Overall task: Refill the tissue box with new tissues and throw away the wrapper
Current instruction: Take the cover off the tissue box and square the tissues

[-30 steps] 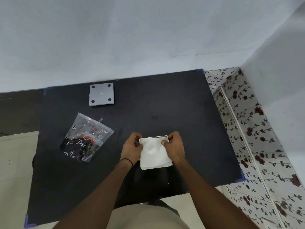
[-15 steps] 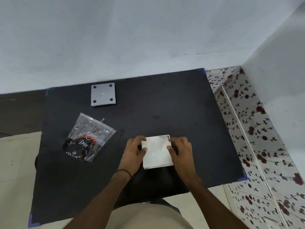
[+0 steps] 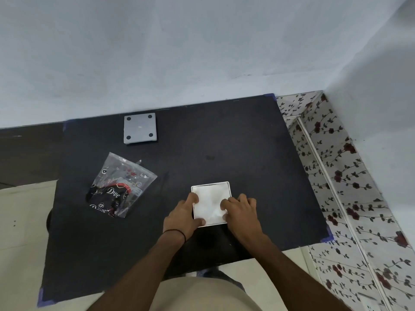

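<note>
While both hands lie flat on the tissue stack, the crumpled hump seen 1 s ago is gone: the tissues (image 3: 211, 202) now sit level w/ the rim of the white tissue box (image 3: 229, 187), filling it edge to edge. My read: the refill step is close to done, and pressing-down is what's in hand.

Left hand (image 3: 183, 217) is at the box's left side, thumb on the near-left corner, index finger tip on the upper-left edge of the stack. Right hand (image 3: 241, 212) covers the right side; its fingers (image 3: 225, 206) are spread and laid on the paper. Neither hand is holding anything, both are open and pushing down. Vs. 1 s ago, when fingers of both hands pinched at the far corners of the stack, they've slid down toward the near half and flattened out; half a sec ago they were already at the sides.

Box sits on the black worktop (image 3: 247, 142), near-centre, toward the front edge. Grey square lid or base w/ four dark dots (image 3: 139, 128) lies by the wall, well apart from the box, same spot as before. Can't tell which part it is. Wrapper (image 3: 120, 189), clear plastic w/ red/black print, lies left of the box, untouched, not moved.

Left to do, judging by this: close the box w/ the grey piece if it belongs to it, then bin the wrapper. No bin in view.
</note>
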